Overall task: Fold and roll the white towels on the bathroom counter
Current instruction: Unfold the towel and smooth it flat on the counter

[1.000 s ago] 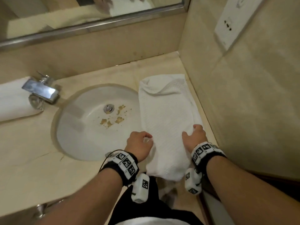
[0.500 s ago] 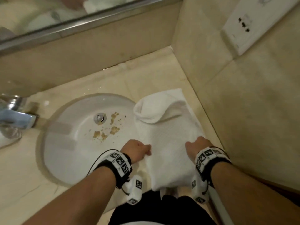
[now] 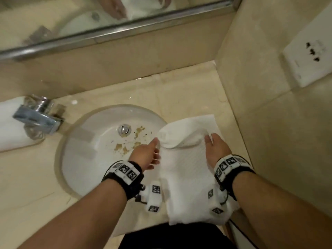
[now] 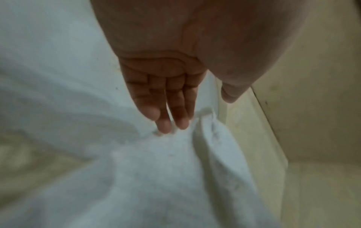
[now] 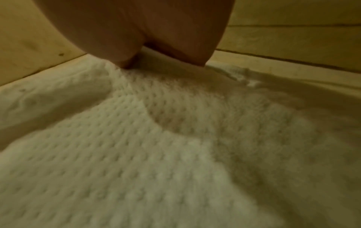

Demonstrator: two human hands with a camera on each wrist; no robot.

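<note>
A white waffle-weave towel (image 3: 185,173) lies as a long strip on the beige counter (image 3: 188,90), right of the sink. Its near end hangs over the counter's front edge, and its far end is folded back into a loose flap. My left hand (image 3: 148,153) is at the towel's left edge; in the left wrist view its straight fingers (image 4: 171,111) touch the cloth (image 4: 156,177) with their tips. My right hand (image 3: 215,150) lies palm down on the towel's right side, with its fingertips hidden at the flap. The right wrist view shows only the palm (image 5: 156,30) pressing the towel (image 5: 156,154).
A second, rolled white towel (image 3: 9,126) lies at the far left behind the chrome faucet (image 3: 36,117). The white sink (image 3: 86,141) has brown stains near its drain. A tiled wall with a socket plate (image 3: 309,56) bounds the counter on the right, and a mirror (image 3: 107,15) runs along the back.
Both hands have slid away from me along the towel, from its near part to the folded far end. The left hand's fingers have gone from curled to straight.
</note>
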